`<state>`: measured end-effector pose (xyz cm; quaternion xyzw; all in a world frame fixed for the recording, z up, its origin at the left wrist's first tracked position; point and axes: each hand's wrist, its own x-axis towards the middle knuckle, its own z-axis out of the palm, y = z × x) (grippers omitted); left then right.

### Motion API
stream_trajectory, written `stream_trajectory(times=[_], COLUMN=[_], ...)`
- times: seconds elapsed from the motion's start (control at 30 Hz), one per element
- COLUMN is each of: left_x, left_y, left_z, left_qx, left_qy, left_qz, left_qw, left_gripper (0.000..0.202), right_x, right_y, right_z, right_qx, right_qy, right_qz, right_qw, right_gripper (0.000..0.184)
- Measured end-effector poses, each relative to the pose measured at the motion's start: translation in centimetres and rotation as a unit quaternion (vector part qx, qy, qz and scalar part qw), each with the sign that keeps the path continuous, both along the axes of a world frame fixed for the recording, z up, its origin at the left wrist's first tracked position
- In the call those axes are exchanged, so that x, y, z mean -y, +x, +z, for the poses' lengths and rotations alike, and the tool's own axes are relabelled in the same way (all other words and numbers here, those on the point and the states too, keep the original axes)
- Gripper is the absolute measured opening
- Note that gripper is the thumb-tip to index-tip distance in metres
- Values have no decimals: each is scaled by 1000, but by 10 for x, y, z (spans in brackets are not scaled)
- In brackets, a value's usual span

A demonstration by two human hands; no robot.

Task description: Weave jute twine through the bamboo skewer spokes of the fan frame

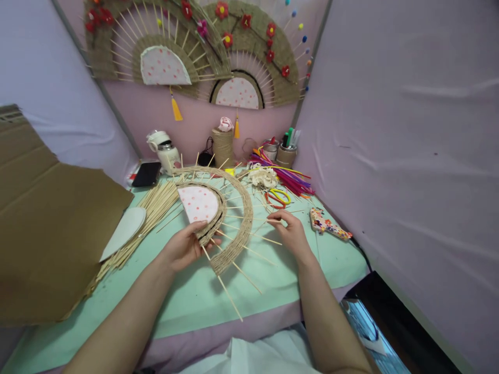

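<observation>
L hand grips the half-round fan at its inner edge: thumb on the dotted panel, other fingers underneath, pinching it between. Fan's tilted over the table, its rope band & radiating sticks R of the L fingers, toward the R hand. R thumb & index tips pressed tog. on what looks like a thin stick, just R of the band. Floral glue gun near, R of R fingers; bright pipe cleaners beyond them. Stick bundle L of & beyond L fingers; cardboard further L. Twine spool well beyond both hands.
</observation>
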<state>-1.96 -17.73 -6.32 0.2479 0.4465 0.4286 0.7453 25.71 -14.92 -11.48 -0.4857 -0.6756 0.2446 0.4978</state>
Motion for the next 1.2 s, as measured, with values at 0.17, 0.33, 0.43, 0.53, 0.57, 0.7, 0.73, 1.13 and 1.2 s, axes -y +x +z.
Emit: stream_trajectory(times=[0.17, 0.33, 0.43, 0.53, 0.57, 0.7, 0.73, 1.13, 1.2], left_x=[0, 4, 9, 16, 18, 23, 23, 35, 39], left_y=[-6, -7, -8, -12, -14, -17, -17, 9, 17], left_z=[-1, 2, 1, -2, -4, -12, -14, -34, -37], left_qx=[-32, -37, -30, -27, -24, -3, 5, 49, 56], left_qy=[4, -2, -10, -20, -22, -27, -30, -78, -88], left_qz=[15, 12, 10, 2, -3, -21, -24, -64, -58], left_qw=[999, 999, 999, 999, 999, 999, 999, 994, 993], left_gripper=[15, 16, 16, 17, 17, 17, 18, 22, 23], right_x=[0, -1, -3, -8, -10, -23, -28, -75, -75], right_y=[2, 1, 2, 2, 1, -6, -8, -16, -18], right_z=[-3, -3, 2, 12, 17, 35, 38, 17, 13], right_qx=[47, 107, 144, 189, 207, 275, 289, 258, 266], right_qy=[57, 101, 118, 123, 121, 110, 106, -96, -98], right_qz=[-15, -78, -67, -25, -14, 15, 22, 158, 150], right_qw=[997, 986, 980, 974, 971, 955, 951, 948, 947], right_gripper=[10, 13, 11, 12, 13, 11, 12, 17, 15])
